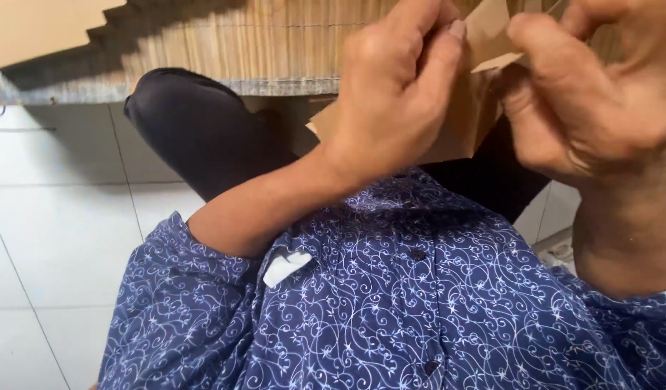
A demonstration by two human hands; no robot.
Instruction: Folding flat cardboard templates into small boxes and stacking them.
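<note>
Brown paper piece held up close over the lap, pinched by left hand and right hand, both clenched on its folded top edge; stacked cardboard sheets behind.

A brown paper bag, creased and partly folded, is pinched at its upper edge between both hands near the frame's top right. A small white tag sits on the patterned blue shirt.

A navy shirt with pale swirl print (dark buttons, short sleeves) above black trousers.
</note>
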